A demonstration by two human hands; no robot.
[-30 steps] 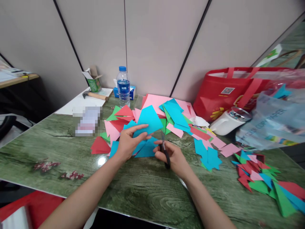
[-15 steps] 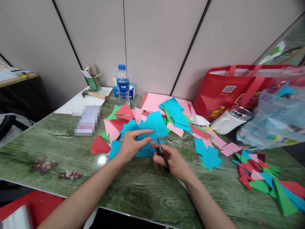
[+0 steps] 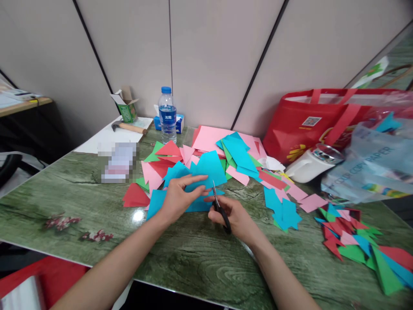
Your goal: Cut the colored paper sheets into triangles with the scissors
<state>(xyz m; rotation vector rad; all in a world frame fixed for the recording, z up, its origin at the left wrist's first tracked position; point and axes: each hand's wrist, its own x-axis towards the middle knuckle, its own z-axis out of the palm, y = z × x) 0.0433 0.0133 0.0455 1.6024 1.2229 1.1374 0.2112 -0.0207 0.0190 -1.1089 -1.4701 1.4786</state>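
Black-handled scissors [image 3: 221, 212] are gripped in my right hand [image 3: 237, 217], their blades pointing up and away at the edge of a blue paper piece [image 3: 211, 165]. My left hand [image 3: 179, 193] is around that blue paper, its thumb and forefinger reaching toward the blades; the thumb and finger look slightly apart, with blue paper between and behind them. Under and beside the left hand lies more blue paper [image 3: 155, 201]. Red folded pieces [image 3: 136, 196] lie to its left, with pink and green scraps behind.
Pink sheets [image 3: 209, 137] lie by the wall. A water bottle [image 3: 167, 116], hammer [image 3: 129, 127] and phone-like blurred object [image 3: 119, 161] stand or lie left. A red bag [image 3: 290, 125], white mug [image 3: 309, 163], and cut paper pile [image 3: 364, 241] are at right.
The scissor tips have shifted very slightly left at the blue paper. Both hands keep nearly the same pose, and the view has moved a little.
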